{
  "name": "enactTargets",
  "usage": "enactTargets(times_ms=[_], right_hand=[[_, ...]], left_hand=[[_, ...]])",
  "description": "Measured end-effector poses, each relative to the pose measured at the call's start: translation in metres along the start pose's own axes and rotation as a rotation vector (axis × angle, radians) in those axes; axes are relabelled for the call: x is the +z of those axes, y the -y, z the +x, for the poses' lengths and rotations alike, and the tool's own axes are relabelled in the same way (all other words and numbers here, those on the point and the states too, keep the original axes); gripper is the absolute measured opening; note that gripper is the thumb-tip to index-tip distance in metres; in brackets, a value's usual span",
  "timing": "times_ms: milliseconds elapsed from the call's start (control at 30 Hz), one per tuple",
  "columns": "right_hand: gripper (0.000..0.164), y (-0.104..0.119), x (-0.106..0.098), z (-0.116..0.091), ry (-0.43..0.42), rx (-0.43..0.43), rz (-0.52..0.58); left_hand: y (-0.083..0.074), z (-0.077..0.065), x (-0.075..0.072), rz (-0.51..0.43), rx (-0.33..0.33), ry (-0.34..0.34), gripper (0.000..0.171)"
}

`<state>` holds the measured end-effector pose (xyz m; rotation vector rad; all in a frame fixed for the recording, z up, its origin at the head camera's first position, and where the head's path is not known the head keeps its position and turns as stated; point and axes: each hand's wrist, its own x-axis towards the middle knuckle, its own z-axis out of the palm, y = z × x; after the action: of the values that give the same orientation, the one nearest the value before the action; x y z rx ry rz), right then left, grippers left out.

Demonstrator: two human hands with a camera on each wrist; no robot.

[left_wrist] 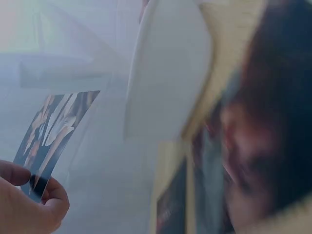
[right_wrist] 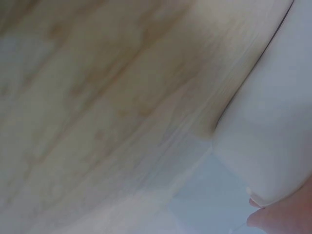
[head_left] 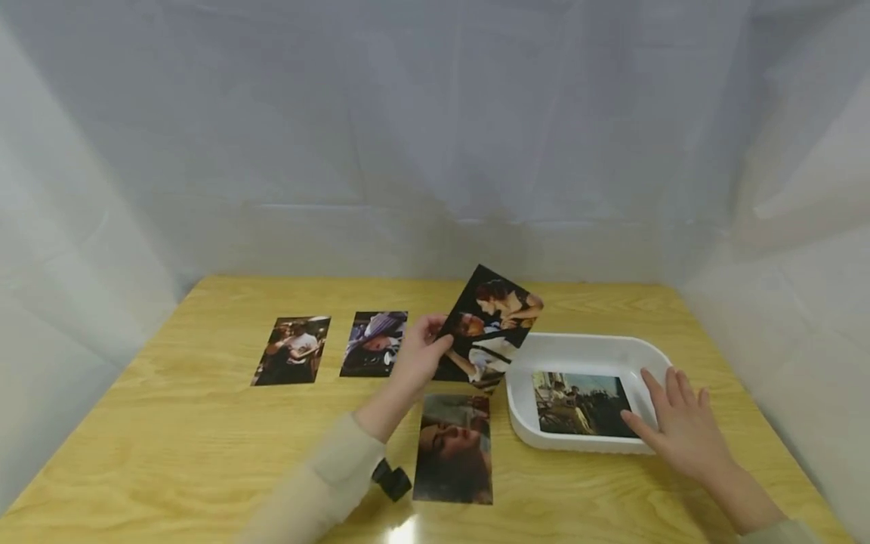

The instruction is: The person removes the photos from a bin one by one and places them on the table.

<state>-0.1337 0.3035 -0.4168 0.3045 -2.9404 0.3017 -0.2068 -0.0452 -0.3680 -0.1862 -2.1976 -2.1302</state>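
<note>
My left hand (head_left: 423, 353) pinches a glossy photo print (head_left: 495, 321) between thumb and fingers, tilted up above the table. That print shows people in dark and white clothes. In the left wrist view the left hand (left_wrist: 34, 207) grips the print (left_wrist: 56, 134) by its lower end. To the right is a white oval tray (head_left: 591, 443) with another photo (head_left: 581, 404) lying flat inside. My right hand (head_left: 686, 431) is at the tray's right end, fingers spread and fairly straight. In the right wrist view its fingertips (right_wrist: 285, 217) meet the tray wall (right_wrist: 273, 126).
On the wooden table (head_left: 204, 446) lie a photo of a couple (head_left: 292, 351), one with a striped hat (head_left: 374, 344) and a face close-up (head_left: 452, 449). A dark print edge (head_left: 445, 370) shows partly behind the held one. White sheeting (head_left: 435, 136) surrounds the table.
</note>
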Motion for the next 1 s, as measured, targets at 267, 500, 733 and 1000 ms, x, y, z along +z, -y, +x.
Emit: enactTargets(times_ms=[267,500,733,1000], right_hand=[[0.073,0.003,0.0,0.0,0.004,-0.003,0.015],[0.074,0.002,0.0,0.001,0.031,0.011,0.005],[0.074,0.003,-0.001,0.001,0.025,0.004,-0.001],[0.072,0.002,0.0,0.0,-0.007,-0.014,0.009]], left_hand=[[0.012,-0.037,-0.07,-0.055,-0.248,-0.079,0.021],[0.026,-0.072,-0.11,0.002,-0.39,-0.105,0.022],[0.035,-0.094,-0.132,0.09,-0.464,-0.101,0.025],[0.037,-0.103,-0.146,0.205,-0.497,-0.031,0.017]])
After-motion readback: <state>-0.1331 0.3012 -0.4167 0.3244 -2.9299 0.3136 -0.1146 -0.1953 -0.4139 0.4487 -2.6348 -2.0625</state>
